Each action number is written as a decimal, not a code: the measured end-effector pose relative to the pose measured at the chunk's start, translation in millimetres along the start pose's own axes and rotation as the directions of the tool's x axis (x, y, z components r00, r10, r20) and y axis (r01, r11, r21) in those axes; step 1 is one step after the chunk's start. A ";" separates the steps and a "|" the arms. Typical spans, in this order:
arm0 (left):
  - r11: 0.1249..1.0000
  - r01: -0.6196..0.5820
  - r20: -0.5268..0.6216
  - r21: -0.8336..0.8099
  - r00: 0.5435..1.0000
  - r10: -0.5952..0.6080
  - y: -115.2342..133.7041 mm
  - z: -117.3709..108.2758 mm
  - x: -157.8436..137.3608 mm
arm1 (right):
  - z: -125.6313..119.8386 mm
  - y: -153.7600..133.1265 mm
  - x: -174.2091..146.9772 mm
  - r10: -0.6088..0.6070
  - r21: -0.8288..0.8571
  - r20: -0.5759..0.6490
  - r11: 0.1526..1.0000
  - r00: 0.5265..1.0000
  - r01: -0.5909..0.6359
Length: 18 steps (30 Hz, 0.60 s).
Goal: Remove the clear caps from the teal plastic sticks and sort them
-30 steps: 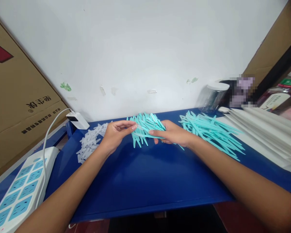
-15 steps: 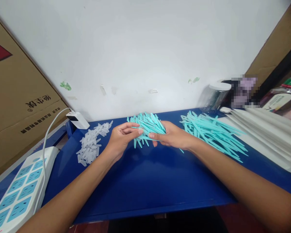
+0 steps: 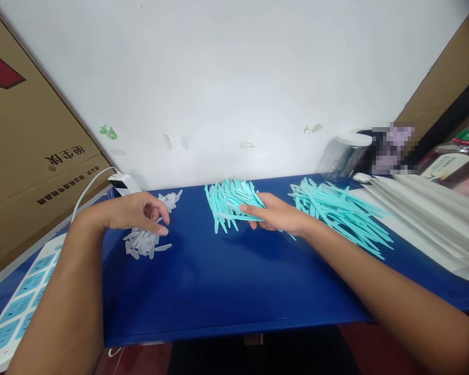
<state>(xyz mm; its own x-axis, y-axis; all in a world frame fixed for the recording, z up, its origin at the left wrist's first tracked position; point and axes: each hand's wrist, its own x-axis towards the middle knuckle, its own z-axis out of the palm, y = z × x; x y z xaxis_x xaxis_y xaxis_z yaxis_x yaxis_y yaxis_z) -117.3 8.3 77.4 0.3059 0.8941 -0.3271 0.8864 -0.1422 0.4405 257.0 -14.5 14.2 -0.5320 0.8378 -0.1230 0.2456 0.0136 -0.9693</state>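
Observation:
My right hand [image 3: 271, 212] is closed around a bundle of slim turquoise plastic sticks [image 3: 244, 200], shaped like eyebrow razors, with the thumb across the near side. Beneath and behind it lies a pile of the same turquoise sticks [image 3: 216, 208], partly hidden by the bundle. Over on the left, my left hand [image 3: 150, 213] hovers above a heap of small translucent caps [image 3: 143, 244]. Its fingers are bent, thumb and fingertips apart, and nothing shows between them. The hand covers the middle of the heap. One cap [image 3: 163, 247] sticks out at the heap's right edge.
Another pile of turquoise sticks [image 3: 336, 213] spreads on the right of the blue table [image 3: 234, 291]. Beside it are stacked white sheets [image 3: 433, 224] and a clear jar [image 3: 346, 156]. A power strip [image 3: 21, 307], a white charger [image 3: 123, 183] and a cardboard box [image 3: 31, 156] line the left.
My left hand has left the bundle and moved left over the translucent caps, its fingers parting. My right hand keeps its grip on the sticks in about the same place.

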 end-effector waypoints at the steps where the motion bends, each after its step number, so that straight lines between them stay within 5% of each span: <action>1: 1.000 0.021 0.069 -0.018 0.997 -0.020 1.4 2.5 -1.6 | -0.2 0.1 0.4 0.003 -0.001 -0.003 1.000 1.000 -0.003; 11: 0.999 0.030 0.189 0.037 0.981 -0.036 -13.8 31.5 26.0 | -7.9 2.9 3.5 0.026 0.016 -0.077 1.000 0.997 -0.025; 15: 0.982 -0.167 -0.015 -0.083 0.986 0.166 2.5 40.0 38.0 | -8.8 1.9 2.6 0.005 0.028 -0.054 1.000 0.999 -0.003; 18: 0.912 -0.331 -0.243 -0.240 0.931 0.273 23.0 53.8 45.3 | -9.5 3.3 2.9 -0.014 0.059 -0.022 0.998 1.000 0.015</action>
<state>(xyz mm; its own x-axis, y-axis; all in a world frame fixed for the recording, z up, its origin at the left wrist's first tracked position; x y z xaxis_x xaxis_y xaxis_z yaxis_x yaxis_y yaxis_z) -64.3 22.7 27.7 0.4426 0.8965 0.0196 0.6240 -0.3236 0.7113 264.0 -6.8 12.7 -0.5170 0.8495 -0.1051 0.1897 -0.0060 -0.9818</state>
